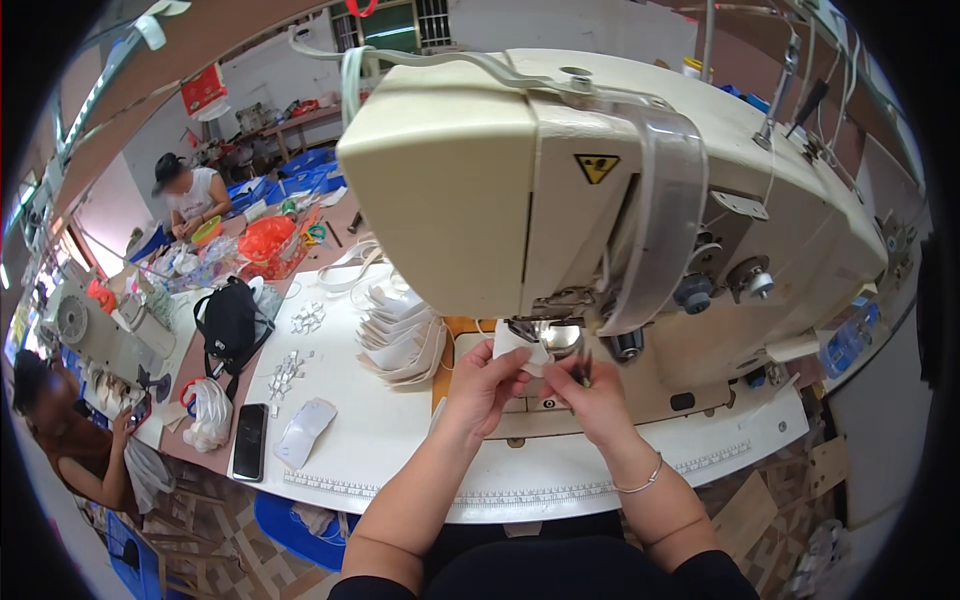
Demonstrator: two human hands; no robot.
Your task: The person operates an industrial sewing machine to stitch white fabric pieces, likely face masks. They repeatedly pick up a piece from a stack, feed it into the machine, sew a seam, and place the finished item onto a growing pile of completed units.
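Busy sewing table (400,440): left hand (485,385) pinching white fabric piece (520,345) under machine (600,190), right hand (590,395) gripping small dark tool (585,368).

Bare forearms, thin silver bangle (640,482) on the right wrist, dark short sleeves, left hand (487,385), right hand (595,395)

I see a sewing machine (520,170) with smooth, shiny cream paint, a white matt table (400,440), soft white cloth pieces (405,335), and my thin metal bracelet (640,482).
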